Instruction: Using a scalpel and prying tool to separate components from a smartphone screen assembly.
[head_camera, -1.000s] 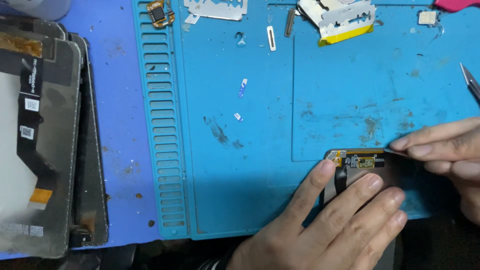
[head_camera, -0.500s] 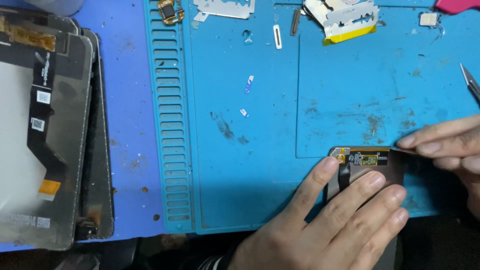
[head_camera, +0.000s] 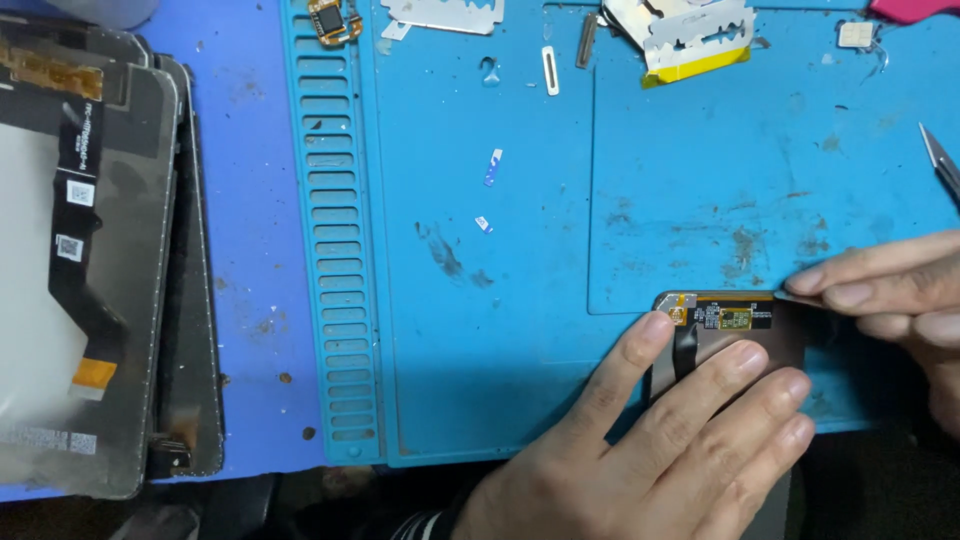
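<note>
Left hand (head_camera: 660, 450), fingers flat, pins dark screen panel (head_camera: 745, 345) to blue silicone mat (head_camera: 520, 300); right hand (head_camera: 890, 300) grip pinches thin blade (head_camera: 795, 296) at its edge. Keep blade shallow, clear of gold flex connector (head_camera: 735, 318).

- Bright, even overhead light is falling on the blue mat (head_camera: 560, 250).
- Soft shadows are pooling under the hands.
- Focus is holding sharp, with slight blur at the edges.

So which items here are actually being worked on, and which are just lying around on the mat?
In use:
- dark screen panel, pressed down by the left hand
- thin tool held at the panel's top edge by the right hand
- blue mat underneath

Lying about:
- display assemblies, far left
- metal shields
- tweezers
- small gold board
</note>
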